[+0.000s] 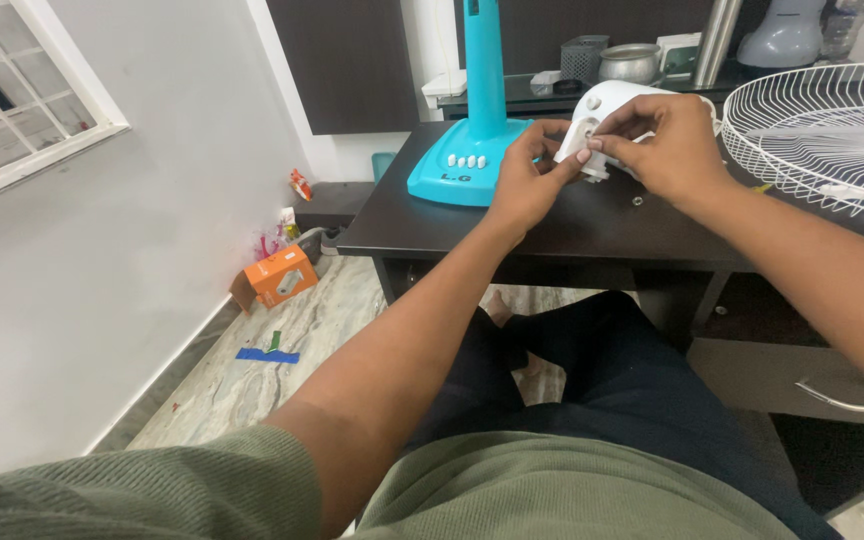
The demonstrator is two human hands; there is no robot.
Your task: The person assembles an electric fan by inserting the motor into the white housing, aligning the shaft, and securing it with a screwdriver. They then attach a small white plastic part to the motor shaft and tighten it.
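A white fan motor housing (607, 103) lies on the dark table (512, 225). My left hand (527, 178) pinches its front end with fingertips. My right hand (664, 145) grips the housing from the right, thumb and fingers meeting the left fingertips at a small part near the shaft. What sits between the fingertips is too small to make out. A turquoise fan base (464, 165) with white buttons and its upright pole (484, 62) stands just left of my hands.
A white wire fan guard (820, 130) lies on the table at right, a small screw (637, 201) near my right wrist. An orange box (280, 276) and blue tape (266, 355) are on the floor at left. A drawer handle (842, 402) sits below right.
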